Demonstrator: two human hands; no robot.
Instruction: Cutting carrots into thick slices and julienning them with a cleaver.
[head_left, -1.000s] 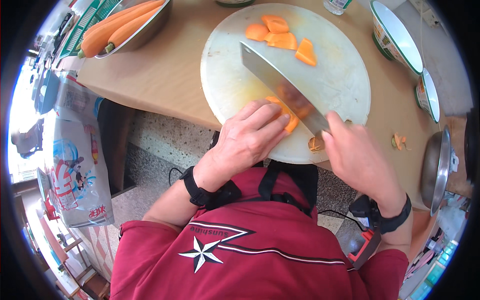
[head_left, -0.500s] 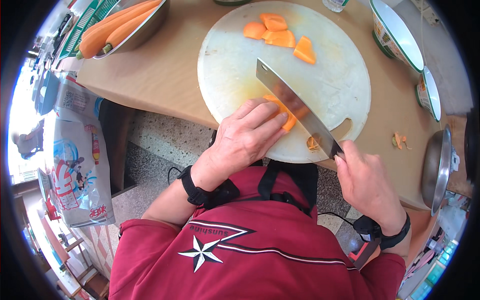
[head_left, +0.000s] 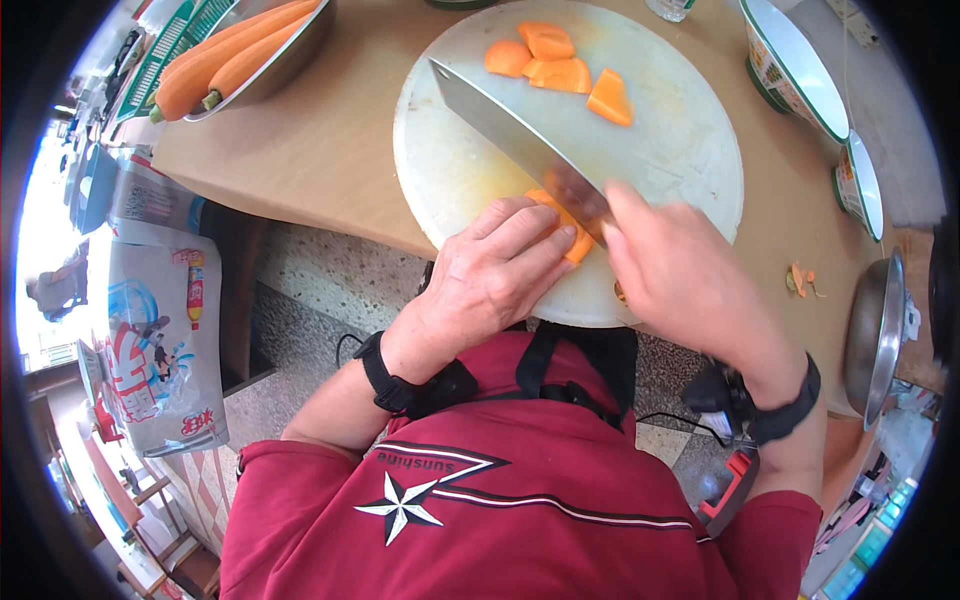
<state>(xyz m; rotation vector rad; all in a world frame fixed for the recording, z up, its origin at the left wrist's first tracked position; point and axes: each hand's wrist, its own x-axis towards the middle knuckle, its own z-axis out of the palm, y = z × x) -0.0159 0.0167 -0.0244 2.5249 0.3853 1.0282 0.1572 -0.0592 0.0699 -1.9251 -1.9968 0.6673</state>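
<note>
My left hand (head_left: 500, 262) presses a carrot piece (head_left: 577, 243) down on the near part of a round white cutting board (head_left: 680, 150), its fingers curled over the orange flesh. In my right hand (head_left: 665, 265) is a cleaver (head_left: 510, 133), gripped at the handle, which the hand hides. Its broad blade slants toward the far left, right beside the held carrot, and reflects orange. Whether the edge touches the carrot cannot be made out. Several cut carrot chunks (head_left: 557, 75) lie on the far side of the board.
A metal bowl (head_left: 285, 60) at the far left holds whole carrots (head_left: 235, 55), beside a green basket (head_left: 175, 60). Two patterned bowls (head_left: 795, 75) stand at the right, with a steel basin (head_left: 875, 335) nearer. Carrot scraps (head_left: 798, 280) lie on the brown tabletop (head_left: 290, 160).
My right hand has pushed the cleaver forward and left, so its tip sits farther across the board. My left hand and the held carrot piece stay in place.
</note>
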